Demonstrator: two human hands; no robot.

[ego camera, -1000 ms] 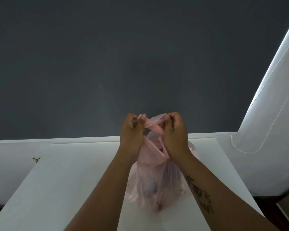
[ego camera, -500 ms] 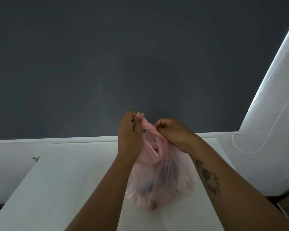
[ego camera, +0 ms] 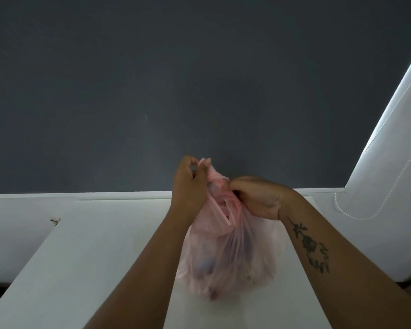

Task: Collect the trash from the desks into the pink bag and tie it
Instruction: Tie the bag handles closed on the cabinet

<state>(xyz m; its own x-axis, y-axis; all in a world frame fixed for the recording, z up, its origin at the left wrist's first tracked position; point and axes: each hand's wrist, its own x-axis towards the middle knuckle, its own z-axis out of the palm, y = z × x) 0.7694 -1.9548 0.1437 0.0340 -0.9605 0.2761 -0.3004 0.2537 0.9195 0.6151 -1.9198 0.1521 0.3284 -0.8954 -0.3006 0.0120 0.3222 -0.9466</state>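
The pink bag (ego camera: 226, 252) stands lower centre on the tabletop (ego camera: 93, 257). The left hand (ego camera: 190, 186) pinches its top upward and the right hand (ego camera: 256, 198) grips it close beside, seemingly to form the knot.

A: What's carrying the stuff?

B: White table (ego camera: 81, 257), plain flat top. The far edge meets a white ledge (ego camera: 105, 194), approx level w/ the fingers (ego camera: 205, 163) & out to either side of them.

A: What's on it?

B: One pink bag (ego camera: 228, 245), thin see-thru plastic. It sits on its base right below the fingers, bottom touching the tabletop, top gathered up at the fingers. Lumpy contents (ego camera: 207, 269) inside, can't tell what.

A: Anything else?

B: A small dark bit (ego camera: 55, 220) at the table's edge, well off to the left of the fingers & lower in view. Too small to ID.
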